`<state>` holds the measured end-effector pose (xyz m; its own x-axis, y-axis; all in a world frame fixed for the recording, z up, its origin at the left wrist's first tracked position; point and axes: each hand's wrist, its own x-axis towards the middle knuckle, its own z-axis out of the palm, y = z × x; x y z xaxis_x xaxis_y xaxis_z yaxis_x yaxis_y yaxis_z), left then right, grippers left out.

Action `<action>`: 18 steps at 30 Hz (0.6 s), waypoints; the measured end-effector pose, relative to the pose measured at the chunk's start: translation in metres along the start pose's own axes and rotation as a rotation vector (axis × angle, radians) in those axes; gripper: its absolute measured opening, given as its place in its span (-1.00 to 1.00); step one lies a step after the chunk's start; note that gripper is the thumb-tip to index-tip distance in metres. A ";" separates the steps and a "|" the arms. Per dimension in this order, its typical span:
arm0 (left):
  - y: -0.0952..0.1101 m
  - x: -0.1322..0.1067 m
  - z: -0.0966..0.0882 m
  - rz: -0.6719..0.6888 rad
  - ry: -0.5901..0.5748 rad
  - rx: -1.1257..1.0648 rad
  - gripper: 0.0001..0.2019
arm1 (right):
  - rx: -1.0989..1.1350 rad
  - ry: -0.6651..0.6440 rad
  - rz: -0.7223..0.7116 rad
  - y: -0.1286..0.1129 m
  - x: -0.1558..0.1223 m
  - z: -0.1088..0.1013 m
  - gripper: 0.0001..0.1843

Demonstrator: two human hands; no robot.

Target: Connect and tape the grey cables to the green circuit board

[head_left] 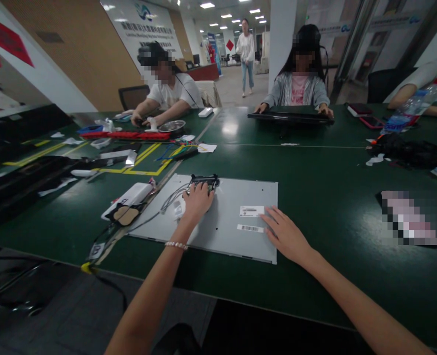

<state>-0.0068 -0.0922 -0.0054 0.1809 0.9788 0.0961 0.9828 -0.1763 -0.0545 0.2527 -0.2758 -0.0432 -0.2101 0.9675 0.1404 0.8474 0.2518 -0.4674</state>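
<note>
A flat light-grey panel [233, 197], like the back of a display, lies on the green table in front of me. Near its far edge is a circuit board with a black bracket [204, 178], partly covered by my left hand [199, 199]. The fingers of that hand curl over the board, thumb at its left side. Thin grey cables [172, 198] trail from the board toward the panel's left edge. My right hand [288, 235] lies open across the panel's right edge, fingertips beside two white labels [251, 211]; nothing is held in it.
A white power strip-like block [129, 199] sits left of the panel. Long black parts [26, 182] cover the table's left. A phone-like item [410, 218] lies at right, with a bottle [403, 116] beyond. Across the table, one person holds a black panel [290, 118]; another works near a metal bowl [172, 126].
</note>
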 end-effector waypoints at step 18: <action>-0.006 0.043 -0.009 0.110 -0.012 -0.114 -0.52 | 0.023 0.004 0.009 0.000 -0.001 -0.001 -0.47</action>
<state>-0.0045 -0.0499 0.0079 0.2882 0.9539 0.0834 0.9549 -0.2928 0.0489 0.2535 -0.2766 -0.0430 -0.2002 0.9698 0.1395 0.8377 0.2433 -0.4890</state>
